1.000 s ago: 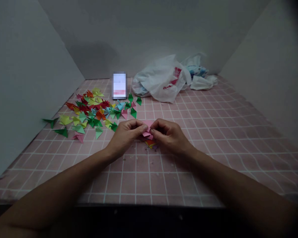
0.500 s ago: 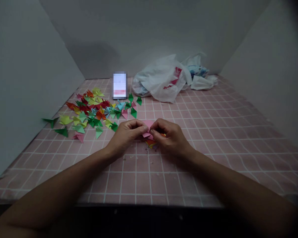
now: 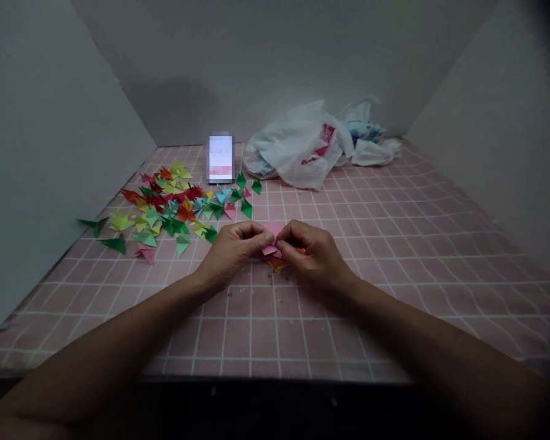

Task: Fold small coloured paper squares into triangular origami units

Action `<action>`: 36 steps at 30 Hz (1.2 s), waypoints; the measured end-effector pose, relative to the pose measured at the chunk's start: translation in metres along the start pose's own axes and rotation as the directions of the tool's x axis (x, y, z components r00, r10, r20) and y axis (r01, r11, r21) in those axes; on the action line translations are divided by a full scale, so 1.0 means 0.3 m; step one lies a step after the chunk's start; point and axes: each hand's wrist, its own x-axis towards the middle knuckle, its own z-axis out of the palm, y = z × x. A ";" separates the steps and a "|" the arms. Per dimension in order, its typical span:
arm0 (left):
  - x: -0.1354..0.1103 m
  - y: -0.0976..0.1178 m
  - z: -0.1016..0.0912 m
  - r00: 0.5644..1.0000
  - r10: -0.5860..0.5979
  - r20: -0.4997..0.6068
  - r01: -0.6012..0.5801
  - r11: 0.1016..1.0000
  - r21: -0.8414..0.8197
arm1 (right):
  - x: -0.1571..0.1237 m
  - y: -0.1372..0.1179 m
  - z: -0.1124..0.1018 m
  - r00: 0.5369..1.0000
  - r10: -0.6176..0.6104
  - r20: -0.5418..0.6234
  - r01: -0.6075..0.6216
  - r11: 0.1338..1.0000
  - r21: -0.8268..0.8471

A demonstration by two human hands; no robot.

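Observation:
Between my hands is a piece of pink origami paper (image 3: 269, 250), partly folded and partly covered by my fingers. My left hand (image 3: 238, 247) is closed and pinches its left side between thumb and forefinger. From the other side my right hand (image 3: 312, 247) pinches the same paper, its thumb and forefinger close to the left thumb. Just below the pink paper, orange and yellow sheets of paper (image 3: 277, 265) lie on the table, largely hidden by my right hand.
A heap of folded paper pieces (image 3: 165, 201) in many colours spreads over the table's left side. Behind it a lit phone (image 3: 220, 157) stands upright. White plastic bags (image 3: 297, 146) rest by the back wall. A pink checked cloth (image 3: 394, 244) covers the table.

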 end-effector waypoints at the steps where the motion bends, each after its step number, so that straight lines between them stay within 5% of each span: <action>1: -0.001 0.000 0.001 1.000 0.004 -0.002 -0.004 1.000 0.004 | 0.000 0.001 0.000 1.000 0.005 0.002 -0.005 1.000 0.009; 24: -0.014 0.022 0.011 0.986 0.165 -0.011 -0.159 0.967 0.198 | 0.004 -0.008 -0.009 0.979 0.176 0.098 -0.194 0.957 0.217; 36: -0.008 0.014 0.001 0.990 0.138 -0.001 -0.135 0.973 0.187 | 0.007 -0.012 -0.017 0.993 0.096 0.073 -0.105 0.986 0.127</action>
